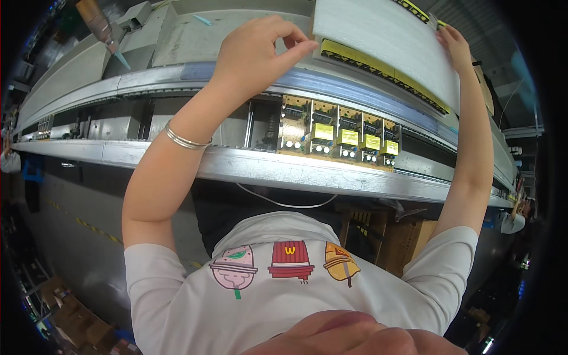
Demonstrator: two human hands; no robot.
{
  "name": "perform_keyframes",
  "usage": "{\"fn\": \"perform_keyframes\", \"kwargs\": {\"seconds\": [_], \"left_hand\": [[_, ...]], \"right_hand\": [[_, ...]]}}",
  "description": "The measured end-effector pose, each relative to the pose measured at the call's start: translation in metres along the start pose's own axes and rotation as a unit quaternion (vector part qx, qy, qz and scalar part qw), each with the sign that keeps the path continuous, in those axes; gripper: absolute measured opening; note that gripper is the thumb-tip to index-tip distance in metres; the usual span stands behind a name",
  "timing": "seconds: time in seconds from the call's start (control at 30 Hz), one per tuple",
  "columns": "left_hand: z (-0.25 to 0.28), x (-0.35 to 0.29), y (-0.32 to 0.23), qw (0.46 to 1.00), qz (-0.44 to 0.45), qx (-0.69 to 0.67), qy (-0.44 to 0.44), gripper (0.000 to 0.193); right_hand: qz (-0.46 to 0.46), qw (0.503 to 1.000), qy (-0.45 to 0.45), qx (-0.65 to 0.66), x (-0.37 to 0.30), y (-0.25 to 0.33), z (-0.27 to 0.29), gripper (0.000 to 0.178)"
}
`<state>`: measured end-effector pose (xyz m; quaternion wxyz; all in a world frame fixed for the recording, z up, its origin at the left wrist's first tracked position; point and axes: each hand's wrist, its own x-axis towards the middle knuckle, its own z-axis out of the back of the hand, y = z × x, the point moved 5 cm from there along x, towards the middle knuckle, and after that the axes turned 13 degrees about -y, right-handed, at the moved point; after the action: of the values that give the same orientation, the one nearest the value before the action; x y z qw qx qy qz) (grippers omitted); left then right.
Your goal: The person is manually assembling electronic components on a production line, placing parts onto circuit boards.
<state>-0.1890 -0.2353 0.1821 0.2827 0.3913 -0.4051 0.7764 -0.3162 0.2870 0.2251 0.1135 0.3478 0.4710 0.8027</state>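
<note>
Rails (236,167) of silver metal run across the scene with a channel between them, and a grey metal bench (180,44) lies beyond. Down at the left, dim floor (77,195) carries striped tape (97,230); a cardboard box (408,239) sits below the front rail at the right. A tool with a brown body (94,21) points its pale blue tip at the bench, upper left. In the channel, between the forearms, lies a circuit-board panel (340,135) with yellow components. Past it rests a white slab (378,36), a near row of yellow-and-black parts (381,71) along one edge and a far row (414,10) opposite.

Hands are well apart. The left hand (260,50) bends beside the slab's left edge, thumb and forefinger close together; whether they grip anything cannot be told. The right hand (454,46) reaches farther, fingertips at the far row's end, their grip unclear.
</note>
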Motion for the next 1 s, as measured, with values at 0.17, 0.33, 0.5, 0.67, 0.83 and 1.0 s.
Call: {"fn": "perform_keyframes", "kwargs": {"seconds": [0.17, 0.33, 0.5, 0.67, 0.83, 1.0], "left_hand": [[-0.003, 0.012, 0.007, 0.985, 0.113, 0.02, 0.126, 0.024], [-0.008, 0.01, 0.01, 0.972, 0.168, -0.064, 0.154, 0.031], [-0.005, -0.003, 0.017, 0.973, 0.173, -0.071, 0.134, 0.031], [-0.02, -0.001, 0.023, 0.987, 0.085, -0.092, 0.102, 0.03], [-0.024, 0.0, 0.027, 0.991, 0.045, -0.07, 0.103, 0.031], [-0.032, -0.002, 0.028, 0.989, 0.045, -0.089, 0.108, 0.031]], "right_hand": [[0.064, 0.98, 0.033, 0.188, -0.062, 0.068, -0.015, 0.045], [0.199, 0.952, 0.228, 0.046, -0.253, 0.16, -0.059, 0.039], [0.11, 0.933, 0.342, -0.025, -0.365, 0.171, -0.107, 0.025], [0.162, 0.925, 0.33, -0.101, -0.378, 0.165, -0.113, 0.021], [0.182, 0.914, 0.336, -0.136, -0.383, 0.165, -0.118, 0.019], [0.232, 0.899, 0.332, -0.166, -0.39, 0.175, -0.119, 0.02]]}}
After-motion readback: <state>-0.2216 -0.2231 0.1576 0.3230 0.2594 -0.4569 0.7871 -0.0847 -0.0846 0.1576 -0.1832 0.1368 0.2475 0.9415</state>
